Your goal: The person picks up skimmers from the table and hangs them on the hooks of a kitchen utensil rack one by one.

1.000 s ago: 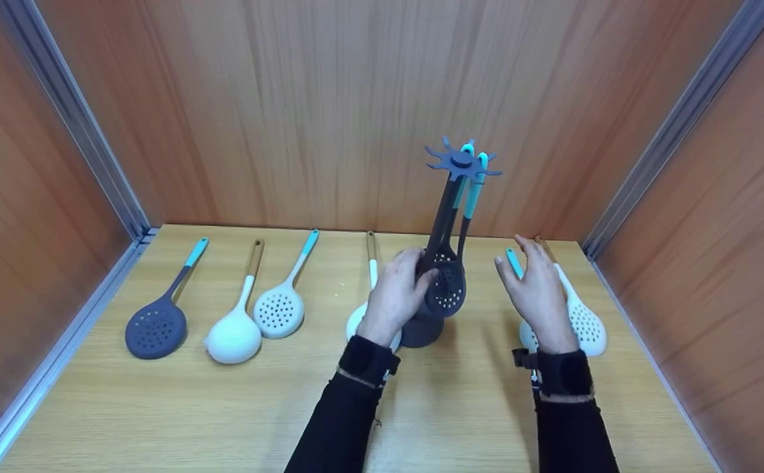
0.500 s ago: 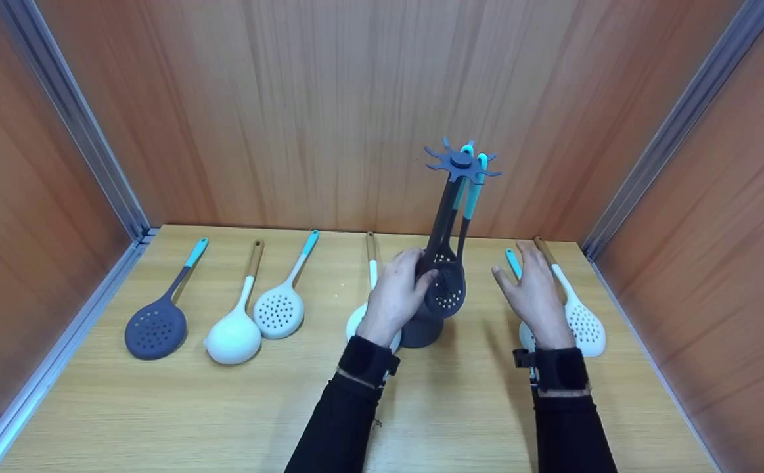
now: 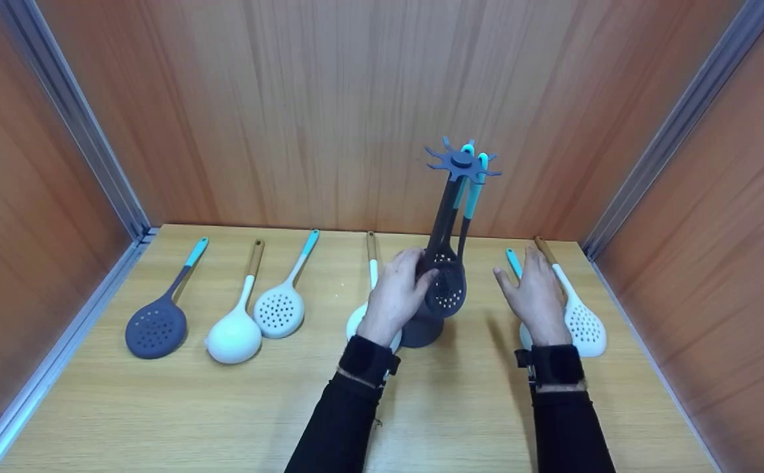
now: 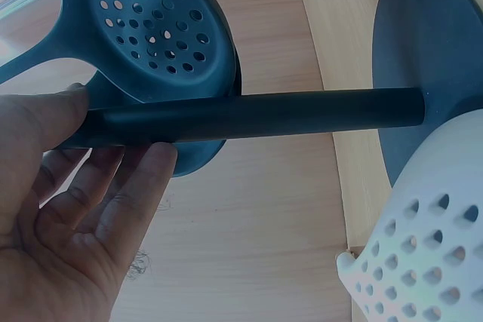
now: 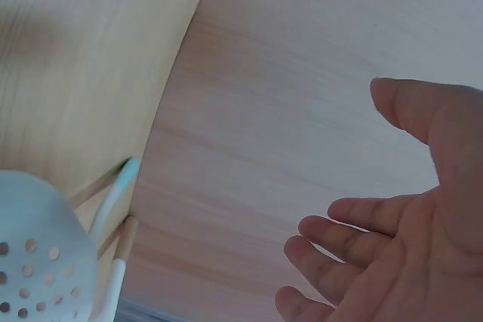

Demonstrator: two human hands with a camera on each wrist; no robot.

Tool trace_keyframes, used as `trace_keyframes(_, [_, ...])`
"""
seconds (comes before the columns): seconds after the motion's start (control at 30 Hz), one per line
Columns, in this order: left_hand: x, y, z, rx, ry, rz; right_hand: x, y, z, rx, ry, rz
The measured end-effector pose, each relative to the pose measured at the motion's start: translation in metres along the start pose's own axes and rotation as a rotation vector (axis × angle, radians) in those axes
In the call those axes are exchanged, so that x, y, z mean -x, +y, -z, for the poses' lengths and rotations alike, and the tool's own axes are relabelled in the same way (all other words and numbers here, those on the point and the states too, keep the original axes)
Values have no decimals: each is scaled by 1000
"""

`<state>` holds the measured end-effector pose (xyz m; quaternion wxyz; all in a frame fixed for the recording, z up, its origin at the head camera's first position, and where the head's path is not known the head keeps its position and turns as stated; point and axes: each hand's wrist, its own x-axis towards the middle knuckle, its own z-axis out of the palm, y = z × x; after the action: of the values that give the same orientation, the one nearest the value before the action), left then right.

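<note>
My left hand (image 3: 395,295) grips the dark post (image 4: 317,113) of an upright utensil stand, thumb on one side and fingers on the other. The stand has a hooked, star-shaped top (image 3: 462,161) and a round dark base (image 3: 423,332). From its hooks hang a dark skimmer (image 3: 447,292) with a turquoise handle and another dark utensil behind, its head partly hidden. My right hand (image 3: 539,295) hovers with spread, relaxed fingers, holding nothing. Below it lie a white slotted turner (image 3: 585,325) with a wooden handle and a white turquoise-handled utensil (image 3: 513,263), mostly covered by the hand.
On the table's left lie a dark skimmer (image 3: 156,328), a white ladle (image 3: 234,336) and a white skimmer (image 3: 278,311). A white perforated utensil (image 4: 423,262) with a wooden handle lies beside the base, partly under my left arm. Wooden panels (image 3: 329,118) enclose the back and sides.
My right hand has drawn back slightly toward me and a little left, with nothing in it. My left hand and the stand stay in place.
</note>
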<state>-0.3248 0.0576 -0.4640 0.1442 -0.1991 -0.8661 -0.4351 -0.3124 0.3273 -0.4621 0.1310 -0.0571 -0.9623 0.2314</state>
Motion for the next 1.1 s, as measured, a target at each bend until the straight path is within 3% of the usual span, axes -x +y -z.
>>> trace_keyframes(0.2, [1,0,0,2,0,-4,0,6,-4,110,13,9])
trace_keyframes(0.43, [1,0,0,7,0,-2,-1,10,-9,180,-57,-25])
trace_keyframes(0.63, [0,1,0,1,-8,7,-3,17,-14,193,-119,-41])
trace_keyframes(1.1, [0,0,0,5,-9,1,-5,30,-24,178,-168,-56])
